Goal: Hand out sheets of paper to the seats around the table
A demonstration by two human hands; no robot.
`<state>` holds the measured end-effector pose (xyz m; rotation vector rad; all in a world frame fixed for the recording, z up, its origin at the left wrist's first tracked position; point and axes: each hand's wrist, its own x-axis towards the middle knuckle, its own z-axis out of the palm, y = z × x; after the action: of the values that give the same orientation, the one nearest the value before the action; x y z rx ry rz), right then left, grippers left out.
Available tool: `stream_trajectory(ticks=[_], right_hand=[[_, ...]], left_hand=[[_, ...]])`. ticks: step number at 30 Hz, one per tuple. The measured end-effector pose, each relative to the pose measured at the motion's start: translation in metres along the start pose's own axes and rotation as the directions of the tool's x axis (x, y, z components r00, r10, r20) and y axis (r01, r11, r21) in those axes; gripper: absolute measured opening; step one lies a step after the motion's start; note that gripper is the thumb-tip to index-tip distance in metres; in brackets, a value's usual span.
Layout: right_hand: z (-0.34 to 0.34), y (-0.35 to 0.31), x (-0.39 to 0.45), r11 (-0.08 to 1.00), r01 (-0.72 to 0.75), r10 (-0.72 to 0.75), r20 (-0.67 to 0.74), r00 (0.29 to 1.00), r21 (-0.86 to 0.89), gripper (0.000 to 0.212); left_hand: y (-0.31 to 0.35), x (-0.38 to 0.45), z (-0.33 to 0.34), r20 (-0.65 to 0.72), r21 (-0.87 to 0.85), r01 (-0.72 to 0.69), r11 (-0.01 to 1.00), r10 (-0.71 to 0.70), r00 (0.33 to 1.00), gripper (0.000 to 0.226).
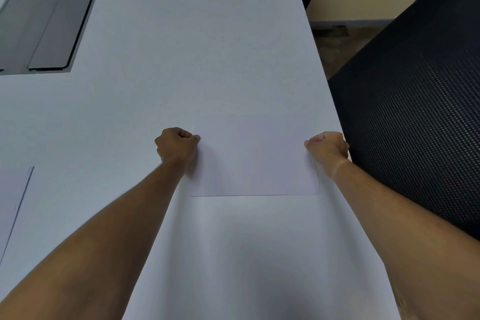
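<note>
I pinch the paper sheet [253, 156] with left hand [176, 144] and right hand [328, 149], laying it before the mesh chair [415, 101]; next I should release.

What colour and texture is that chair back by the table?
The chair back is black mesh, dotted with fine holes; the head view shows it.

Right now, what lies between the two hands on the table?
In the head view, the white sheet of paper spans the gap: the left hand pinches its left edge, the right hand its right edge.
</note>
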<state>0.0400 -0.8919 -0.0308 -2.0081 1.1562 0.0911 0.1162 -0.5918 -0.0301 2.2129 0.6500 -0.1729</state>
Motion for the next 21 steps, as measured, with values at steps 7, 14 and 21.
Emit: stream_trajectory(ticks=[7, 14, 21], right_hand=[[-0.002, -0.002, -0.030, 0.938, 0.301, -0.309, -0.018, 0.951, -0.170, 0.028], [0.005, -0.016, -0.074, 0.599, 0.641, -0.679, 0.121, 0.724, -0.480, 0.070], [0.000, -0.038, -0.121, 0.343, 0.734, -0.811, 0.210, 0.546, -0.586, 0.093]], left_hand=[[-0.008, -0.018, -0.015, 0.118, 0.295, -0.494, 0.818, 0.482, 0.868, 0.041], [0.004, -0.056, -0.043, 0.316, 0.507, -0.712, 0.485, 0.664, 0.678, 0.082], [0.009, -0.090, -0.074, 0.306, 0.624, -0.684, 0.378, 0.687, 0.659, 0.097]])
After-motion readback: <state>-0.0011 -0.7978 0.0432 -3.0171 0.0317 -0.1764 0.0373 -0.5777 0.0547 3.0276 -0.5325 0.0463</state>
